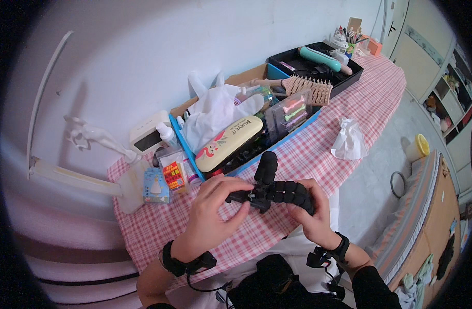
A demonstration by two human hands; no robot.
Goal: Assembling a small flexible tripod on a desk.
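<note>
Here a black flexible tripod (273, 191) is held over the near edge of the tabletop (349, 103), gripped at both ends. The left hand (213, 208) is closed on its left end, where the small mount sits, fingers curled over the top. The right hand (310, 211) is wrapped around the bundled segmented legs on the right. The long axis is laid roughly left to right, tilted slightly down toward the right, while one foam-tipped leg is stuck up and away toward the blue box (236, 139). Neither hand is nearer; the tripod is spanned between them, just above the checked cloth. Beyond the raised leg the box is packed with a glasses case (228, 143), a white bag (218, 110) and a hairbrush (308, 88), so little room is left forward. Open cloth is seen to the right, near a crumpled tissue (348, 140), and the tabletop edge is close below the wrists
</note>
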